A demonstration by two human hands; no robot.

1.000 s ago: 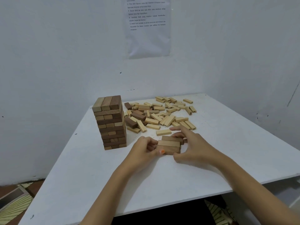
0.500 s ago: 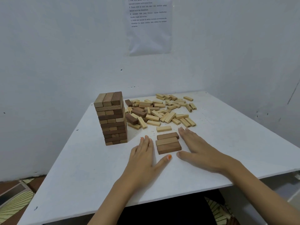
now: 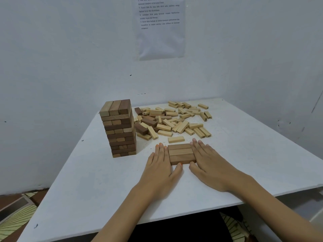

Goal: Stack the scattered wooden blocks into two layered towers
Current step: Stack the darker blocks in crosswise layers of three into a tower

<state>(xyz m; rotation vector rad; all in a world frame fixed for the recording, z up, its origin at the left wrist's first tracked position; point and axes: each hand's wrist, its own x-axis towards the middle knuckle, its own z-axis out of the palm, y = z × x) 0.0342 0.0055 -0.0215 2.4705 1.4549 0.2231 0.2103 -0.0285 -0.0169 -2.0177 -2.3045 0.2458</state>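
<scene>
White square tabletop pushed into a corner of plain pale walls, bare surface with small specks.

Task piece: flat row of three brown wooden blocks laid side by side, long sides touching, near table centre. One layer only, nothing on top.

Left hand: palm down on the table, fingers straight and together, against the row's left end; thumb tip touches the near block's front edge. Grips nothing.
Right hand: same, flat, fingers extended, against the right end. Grips nothing.

Just behind the row: single pale wooden block, lying flat, apart from it.

Behind that: scattered pile of mostly pale wooden blocks, a few dark brown ones at its left side, some overlapping.

Left of the pile: tall tower of mixed brown and tan wooden blocks, layers crosswise, top layer of three, leaning slightly.

Writing: black numbers on pale block ends, mostly too small to read. Printed paper sheet in clear sleeve on the back wall, numbered lines, print too small to read reliably.

Lower left: striped patterned floor mat.
</scene>
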